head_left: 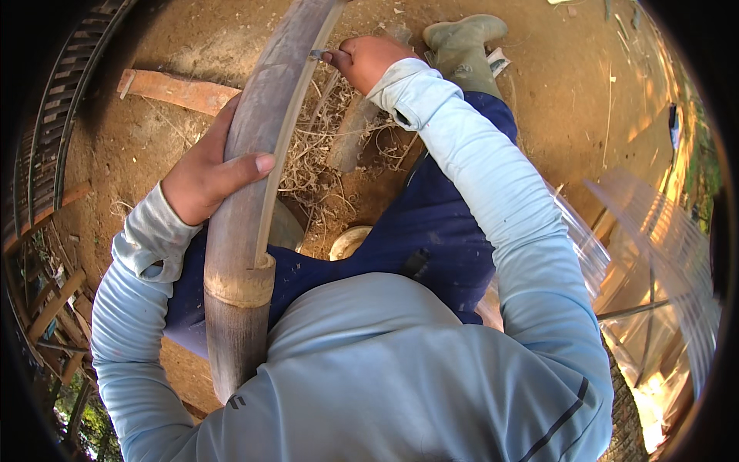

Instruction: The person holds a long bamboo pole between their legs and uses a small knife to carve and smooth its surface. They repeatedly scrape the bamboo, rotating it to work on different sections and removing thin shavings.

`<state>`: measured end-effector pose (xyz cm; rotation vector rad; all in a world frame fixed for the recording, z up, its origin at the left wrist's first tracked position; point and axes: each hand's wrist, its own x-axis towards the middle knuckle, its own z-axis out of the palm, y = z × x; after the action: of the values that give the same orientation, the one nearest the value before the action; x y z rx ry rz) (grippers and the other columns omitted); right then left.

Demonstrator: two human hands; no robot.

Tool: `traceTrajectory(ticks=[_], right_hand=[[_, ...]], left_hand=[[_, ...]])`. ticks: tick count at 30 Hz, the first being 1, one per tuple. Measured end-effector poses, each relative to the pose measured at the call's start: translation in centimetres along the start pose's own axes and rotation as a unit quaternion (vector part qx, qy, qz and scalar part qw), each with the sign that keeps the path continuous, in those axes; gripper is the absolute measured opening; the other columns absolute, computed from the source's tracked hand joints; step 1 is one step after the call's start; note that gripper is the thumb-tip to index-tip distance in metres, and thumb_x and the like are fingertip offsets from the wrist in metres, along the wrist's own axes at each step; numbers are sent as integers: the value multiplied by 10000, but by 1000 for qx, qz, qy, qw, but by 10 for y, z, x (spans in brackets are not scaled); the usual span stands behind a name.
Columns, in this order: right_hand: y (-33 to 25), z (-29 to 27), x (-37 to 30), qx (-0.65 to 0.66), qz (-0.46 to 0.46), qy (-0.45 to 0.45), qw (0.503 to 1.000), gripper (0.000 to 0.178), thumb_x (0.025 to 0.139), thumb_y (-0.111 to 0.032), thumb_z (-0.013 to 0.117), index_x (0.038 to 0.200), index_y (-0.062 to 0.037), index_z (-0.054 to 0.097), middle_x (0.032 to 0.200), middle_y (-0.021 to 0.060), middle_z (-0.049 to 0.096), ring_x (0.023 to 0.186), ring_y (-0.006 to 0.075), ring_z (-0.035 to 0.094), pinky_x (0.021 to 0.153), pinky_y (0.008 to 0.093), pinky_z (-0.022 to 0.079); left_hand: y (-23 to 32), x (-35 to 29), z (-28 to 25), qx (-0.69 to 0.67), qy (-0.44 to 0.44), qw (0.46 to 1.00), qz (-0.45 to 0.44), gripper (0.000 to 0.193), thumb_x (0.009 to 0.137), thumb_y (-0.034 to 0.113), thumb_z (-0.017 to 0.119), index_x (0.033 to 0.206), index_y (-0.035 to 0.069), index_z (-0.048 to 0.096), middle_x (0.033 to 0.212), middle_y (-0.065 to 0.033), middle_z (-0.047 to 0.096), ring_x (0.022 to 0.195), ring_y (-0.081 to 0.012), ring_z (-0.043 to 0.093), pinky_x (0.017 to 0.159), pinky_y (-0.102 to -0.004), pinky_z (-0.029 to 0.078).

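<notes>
A thick grey-brown bamboo pole [254, 154] slants from the upper middle down across my lap, its lower end near my left side. Along its right side runs a pale cut edge, which ends in a step at the light tan node ring [239, 285]. My left hand [202, 171] wraps around the pole from the left, thumb across the top. My right hand [373, 63] is closed beside the pole's upper right edge. From its fingers pokes a small metal blade tip [316, 55], touching or almost touching the cut edge. The handle is hidden in the fist.
Curled shavings [308, 165] and a short log piece [356, 132] lie on the dirt floor between my legs. A wooden board [178, 91] lies left of the pole. My booted foot [466, 46] is stretched ahead. Clear corrugated sheets [654, 231] stand at the right, a slatted rack [58, 115] at the left.
</notes>
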<state>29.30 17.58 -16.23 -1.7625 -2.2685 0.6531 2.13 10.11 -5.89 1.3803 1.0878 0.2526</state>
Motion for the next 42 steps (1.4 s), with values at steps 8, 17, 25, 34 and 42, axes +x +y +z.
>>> traceTrajectory(ticks=[8, 17, 25, 34, 42], right_hand=[[-4, -6, -1, -6, -5, -37, 999, 492, 1039, -481, 461, 993, -74, 732, 868, 209, 713, 855, 437, 670, 840, 506, 517], [-27, -15, -22, -5, 8, -68, 998, 530, 1044, -507, 446, 1031, -68, 741, 926, 188, 731, 946, 394, 691, 866, 502, 521], [-22, -12, -21, 18, 2, -63, 998, 517, 1043, -488, 454, 982, -56, 731, 935, 208, 716, 914, 429, 671, 855, 515, 523], [-34, -14, -37, 33, -14, -71, 997, 490, 1036, -484, 475, 983, -74, 738, 903, 209, 714, 886, 428, 677, 833, 518, 524], [-43, -16, -49, 39, -8, -92, 995, 502, 1038, -488, 477, 968, -59, 729, 871, 201, 708, 856, 421, 676, 807, 511, 527]], left_hand=[[0, 2, -1, 1, -1, 1000, -3, 1084, 862, 443, 740, 1577, -85, 119, 1450, -276, 465, 1338, -327, 489, 1130, -398, 384], [0, 3, 0, -7, -1, 1000, 0, 1073, 868, 442, 737, 1579, -78, 125, 1449, -266, 469, 1341, -323, 485, 1131, -396, 383], [-2, 2, 0, -7, 1, 1000, 5, 1091, 865, 465, 744, 1579, -79, 125, 1454, -271, 463, 1347, -329, 480, 1135, -398, 378], [1, 1, 0, -8, 1, 1000, -7, 1106, 857, 488, 743, 1578, -80, 125, 1453, -274, 461, 1348, -332, 478, 1135, -402, 377], [2, 0, 0, -8, -1, 1000, -4, 1097, 854, 493, 743, 1579, -69, 141, 1454, -263, 459, 1349, -327, 471, 1135, -406, 375]])
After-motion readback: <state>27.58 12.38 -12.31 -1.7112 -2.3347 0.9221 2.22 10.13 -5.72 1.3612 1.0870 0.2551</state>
